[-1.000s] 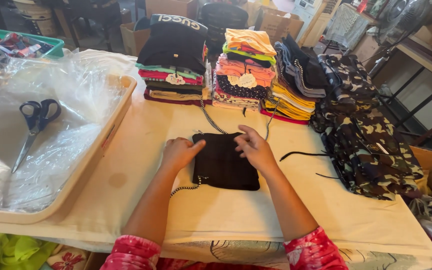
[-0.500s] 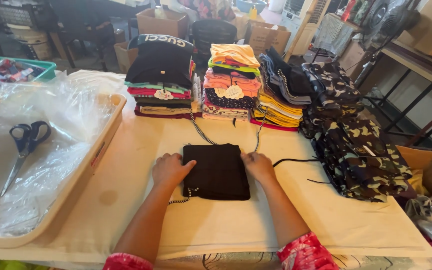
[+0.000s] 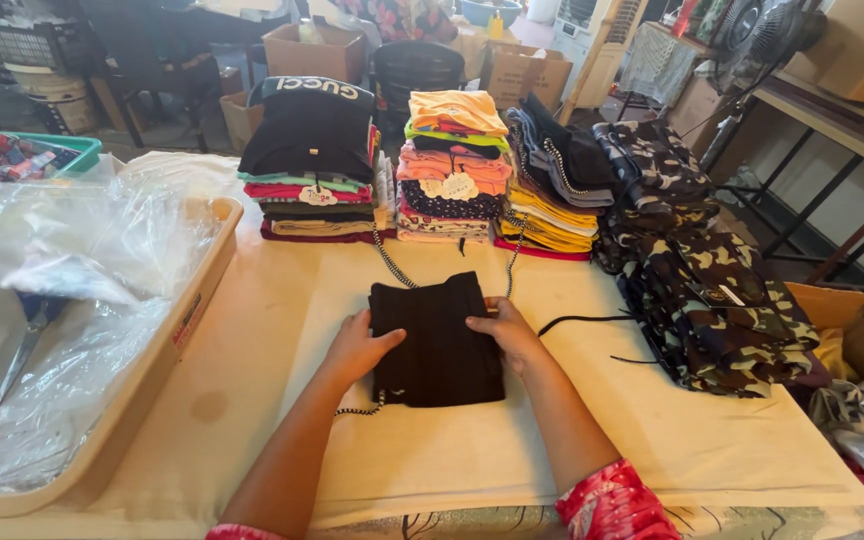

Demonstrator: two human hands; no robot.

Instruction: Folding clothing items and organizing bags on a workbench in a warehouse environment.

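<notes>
A black ribbed garment [image 3: 437, 340], folded into a neat upright rectangle, lies flat on the cream tabletop [image 3: 652, 440] just in front of the clothing stacks, a black-and-white speckled cord [image 3: 360, 409] trailing from its lower left corner.

2 round pale tags [image 3: 449, 186] hang on the folded stacks [image 3: 452, 170].

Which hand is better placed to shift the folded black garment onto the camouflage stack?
Right, probably. The right hand rests on the black garment's right edge, on the camouflage stack's side; the left hand is on the far edge.
</notes>
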